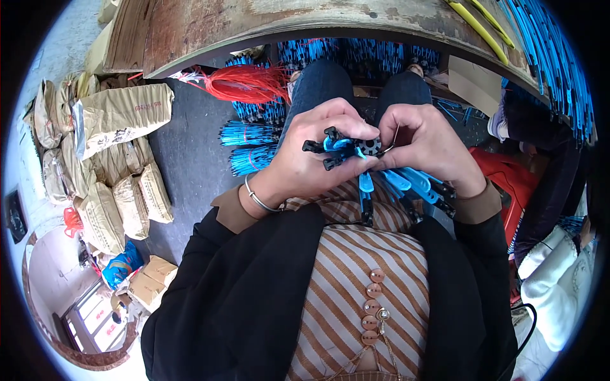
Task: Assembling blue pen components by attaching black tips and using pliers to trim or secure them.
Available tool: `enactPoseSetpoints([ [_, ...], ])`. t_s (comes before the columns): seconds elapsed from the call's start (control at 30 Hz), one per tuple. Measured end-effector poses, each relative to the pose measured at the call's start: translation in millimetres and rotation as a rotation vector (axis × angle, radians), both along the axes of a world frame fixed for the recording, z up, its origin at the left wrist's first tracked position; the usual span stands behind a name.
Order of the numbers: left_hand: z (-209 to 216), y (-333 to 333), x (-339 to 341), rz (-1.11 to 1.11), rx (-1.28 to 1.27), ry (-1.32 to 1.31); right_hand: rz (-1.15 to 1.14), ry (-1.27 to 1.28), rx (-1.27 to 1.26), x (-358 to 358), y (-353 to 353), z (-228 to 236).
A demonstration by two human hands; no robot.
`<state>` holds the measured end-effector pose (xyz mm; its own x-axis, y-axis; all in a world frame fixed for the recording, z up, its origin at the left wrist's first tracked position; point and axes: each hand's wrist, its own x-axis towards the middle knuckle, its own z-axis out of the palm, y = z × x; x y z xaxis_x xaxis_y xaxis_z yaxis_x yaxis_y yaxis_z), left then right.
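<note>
Above my lap, my left hand (311,149) closes round a small black notched hub (370,148), thumb and fingertips at its edge. Flat blue plastic arms (416,183) with black ends fan out from the hub. Some hang below my right hand, and others with black ends (332,147) stick out by my left palm. My right hand (432,136) is closed in a pinch beside the hub. A thin metal wire (396,136) shows between its thumb and forefinger. Its lower end meets the hub's right side; the exact contact is hidden by the fingertips.
A worn wooden table (305,19) lies ahead, with yellow-handled pliers (480,28) and blue strips (549,57) at its right. Tied blue bundles (248,133) and red strands (244,82) are left of my knees. Stacked sacks (105,171) stand farther left. Another person's dark-clothed leg (549,184) is at right.
</note>
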<state>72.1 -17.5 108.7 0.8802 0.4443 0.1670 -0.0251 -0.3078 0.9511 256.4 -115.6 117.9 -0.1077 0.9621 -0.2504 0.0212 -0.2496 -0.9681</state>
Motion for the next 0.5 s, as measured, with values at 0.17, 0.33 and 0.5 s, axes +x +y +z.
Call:
enactPoseSetpoints([
  [0.17, 0, -1, 1, 0.015, 0.028, -0.015, -0.122, 0.090, -0.084, -3, -1, 0],
  [0.33, 1, -3, 0, -0.021, 0.072, -0.023, -0.107, 0.124, -0.081, -1, 1, -5],
  [0.5, 0, 2, 0, -0.119, 0.053, -0.065, 0.021, 0.128, -0.097, 3, 9, -10],
])
